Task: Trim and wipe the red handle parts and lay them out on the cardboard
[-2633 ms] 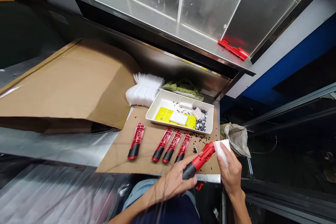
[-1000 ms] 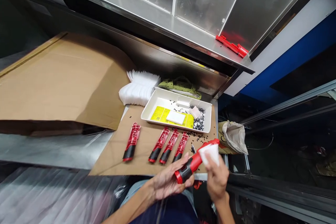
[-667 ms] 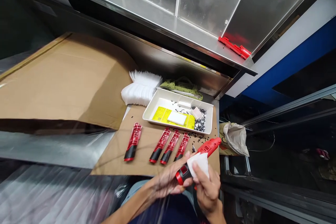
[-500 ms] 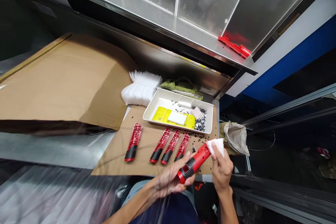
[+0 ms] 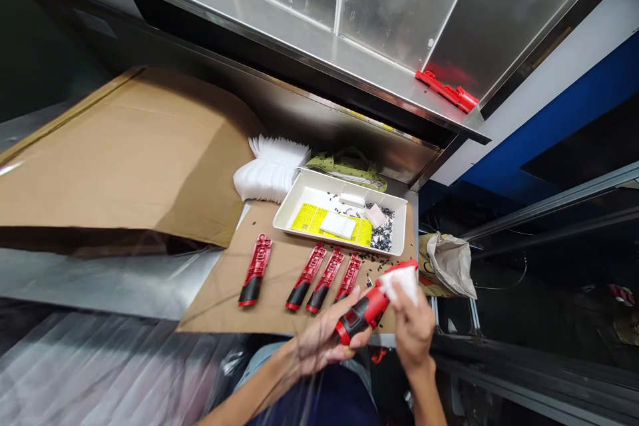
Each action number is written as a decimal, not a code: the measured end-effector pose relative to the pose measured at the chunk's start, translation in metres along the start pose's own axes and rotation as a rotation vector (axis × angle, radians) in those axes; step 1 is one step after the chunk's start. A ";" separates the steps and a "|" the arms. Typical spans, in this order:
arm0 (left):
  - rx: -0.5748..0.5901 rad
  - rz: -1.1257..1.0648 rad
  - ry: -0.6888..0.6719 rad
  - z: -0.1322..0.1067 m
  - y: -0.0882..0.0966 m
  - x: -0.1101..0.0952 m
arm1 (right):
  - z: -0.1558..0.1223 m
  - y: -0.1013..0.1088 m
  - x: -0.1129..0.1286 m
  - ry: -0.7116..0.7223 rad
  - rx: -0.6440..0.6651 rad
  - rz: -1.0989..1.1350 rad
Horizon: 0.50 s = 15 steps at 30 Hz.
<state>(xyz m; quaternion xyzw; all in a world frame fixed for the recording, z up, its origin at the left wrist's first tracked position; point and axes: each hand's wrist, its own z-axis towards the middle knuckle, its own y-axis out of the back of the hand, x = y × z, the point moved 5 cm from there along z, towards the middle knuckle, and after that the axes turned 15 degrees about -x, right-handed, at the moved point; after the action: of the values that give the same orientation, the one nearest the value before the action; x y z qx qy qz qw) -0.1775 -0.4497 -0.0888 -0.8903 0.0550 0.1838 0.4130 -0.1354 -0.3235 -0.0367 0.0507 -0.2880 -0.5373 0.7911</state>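
Observation:
A red and black plastic tool housing [image 5: 367, 311] lies across my left hand [image 5: 332, 331], whose fingers wrap round its black lower end. My right hand [image 5: 415, 326] pinches a white wiping pad [image 5: 402, 279] and presses it on the red upper part of the housing, partly hiding it. Several similar red and black housing halves lie on the cardboard sheet in front of me, one apart at the left [image 5: 255, 271] and others grouped nearer my hands, such as a middle one [image 5: 325, 279].
Behind the housings stands a white tray [image 5: 292, 213] with yellow label sheets, white blocks and small black pieces. A stack of white pads [image 5: 267, 176] sits beside a large cardboard box [image 5: 124, 160]. An open bag [image 5: 449, 266] is at the right. A red part [image 5: 446, 91] rests on the metal shelf.
My right hand has slid the pad left and down along the housing, from its upper tip towards its middle. The red tip now shows beyond the pad. My left hand keeps its hold.

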 end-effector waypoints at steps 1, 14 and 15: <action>0.063 -0.037 0.032 0.001 0.000 0.001 | 0.001 0.002 -0.005 -0.016 -0.044 -0.054; 0.149 -0.067 0.045 -0.004 -0.004 -0.002 | 0.007 0.007 -0.031 -0.070 -0.051 -0.087; 0.121 -0.034 0.032 -0.005 -0.004 -0.002 | 0.008 0.007 -0.032 -0.068 -0.037 -0.076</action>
<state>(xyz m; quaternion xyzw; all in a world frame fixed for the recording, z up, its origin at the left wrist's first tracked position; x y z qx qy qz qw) -0.1772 -0.4506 -0.0818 -0.8673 0.0576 0.1587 0.4684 -0.1420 -0.2909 -0.0401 0.0287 -0.3024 -0.5736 0.7607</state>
